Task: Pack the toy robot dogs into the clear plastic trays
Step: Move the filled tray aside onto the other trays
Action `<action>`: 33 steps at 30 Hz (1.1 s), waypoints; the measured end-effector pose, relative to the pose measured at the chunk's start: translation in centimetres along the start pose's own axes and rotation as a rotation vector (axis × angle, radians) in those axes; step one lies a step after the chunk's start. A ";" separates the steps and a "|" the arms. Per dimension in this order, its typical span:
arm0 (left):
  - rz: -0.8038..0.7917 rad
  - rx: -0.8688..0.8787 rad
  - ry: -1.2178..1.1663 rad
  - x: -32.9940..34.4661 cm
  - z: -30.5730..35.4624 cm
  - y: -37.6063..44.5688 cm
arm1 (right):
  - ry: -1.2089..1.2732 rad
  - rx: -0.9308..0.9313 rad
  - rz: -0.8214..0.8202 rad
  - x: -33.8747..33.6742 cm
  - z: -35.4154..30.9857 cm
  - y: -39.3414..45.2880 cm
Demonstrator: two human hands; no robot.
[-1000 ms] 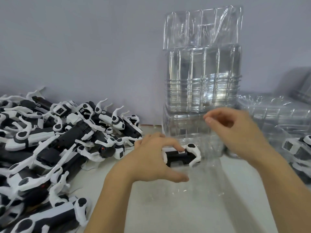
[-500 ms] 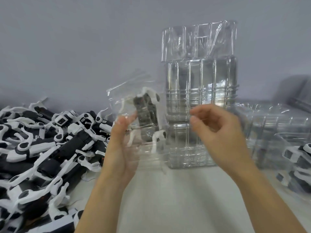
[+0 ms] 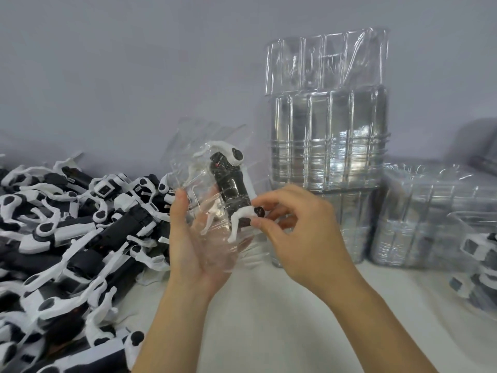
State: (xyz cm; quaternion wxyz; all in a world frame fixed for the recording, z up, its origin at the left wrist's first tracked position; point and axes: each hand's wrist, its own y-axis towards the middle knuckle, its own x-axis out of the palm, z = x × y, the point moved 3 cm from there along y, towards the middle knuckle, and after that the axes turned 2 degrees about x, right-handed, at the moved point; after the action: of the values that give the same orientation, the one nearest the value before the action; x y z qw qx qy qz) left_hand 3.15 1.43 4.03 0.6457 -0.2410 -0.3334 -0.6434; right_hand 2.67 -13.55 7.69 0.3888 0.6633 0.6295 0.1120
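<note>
Two hands share one load: the left hand [image 3: 199, 246] lies open and palm-up under a clear plastic tray [image 3: 215, 200], cradling it, while the right hand [image 3: 295, 227] pinches narrowly with thumb and forefinger at the lower end of the toy robot dog [image 3: 231, 189] that sits in the tray, near its white leg. The tray is held in the air, tilted up on end above the table [image 3: 269, 319], with the dog's black body running lengthwise and its white legs splayed to the sides.

The dog looks like rigid moulded plastic, light enough for a fingertip pinch; its thin curved legs are probably the weak parts, so the black body is the safer place to take hold. The tray seems thin, flexible and glossy, likely to buckle or slip if squeezed, so broad support from below suits it better than a pinch on the edge.

Farther out, a heap of loose dogs [image 3: 80, 238] lies to the left, a tall stack of empty trays [image 3: 328, 146] stands behind the hands, and a lower stack [image 3: 430, 216] sits to the right.
</note>
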 end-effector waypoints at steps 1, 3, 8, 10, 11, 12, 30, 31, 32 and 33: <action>-0.002 -0.005 -0.001 0.0 0.0 0.0 | 0.006 0.001 -0.009 -0.1 0.0 0.0; -0.010 -0.009 0.001 -0.1 -0.1 -0.1 | 0.029 -0.007 -0.034 -0.2 -0.2 -0.1; -0.038 -0.014 0.000 -0.6 -0.1 -0.1 | 0.086 -0.017 -0.102 -0.6 -0.5 -0.1; -0.047 -0.023 -0.010 -0.7 -0.1 0.0 | 0.096 -0.012 -0.113 -0.7 -0.6 -0.1; -0.056 -0.023 -0.007 -0.7 -0.1 0.0 | 0.101 -0.009 -0.117 -0.7 -0.6 -0.1; -0.065 -0.022 -0.001 -0.7 -0.1 0.0 | 0.106 -0.005 -0.121 -0.7 -0.6 -0.1; -0.020 -0.023 0.069 -0.9 -0.1 0.5 | 0.113 0.070 -0.129 -1.5 -0.3 -0.1; -0.035 -0.020 0.086 -0.8 -0.1 0.5 | 0.112 0.079 -0.128 -1.5 -0.3 -0.1; -0.049 -0.019 0.102 -0.7 -0.1 0.4 | 0.112 0.086 -0.125 -1.5 -0.3 0.0; -0.060 -0.022 0.111 -0.6 -0.1 0.4 | 0.115 0.091 -0.121 -1.6 -0.2 0.0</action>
State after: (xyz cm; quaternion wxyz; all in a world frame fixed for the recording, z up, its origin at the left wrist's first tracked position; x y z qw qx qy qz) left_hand 3.59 1.77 3.62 0.6408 -0.2017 -0.2972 -0.6785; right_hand 2.22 -14.93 8.38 0.3274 0.6335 0.6943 0.0973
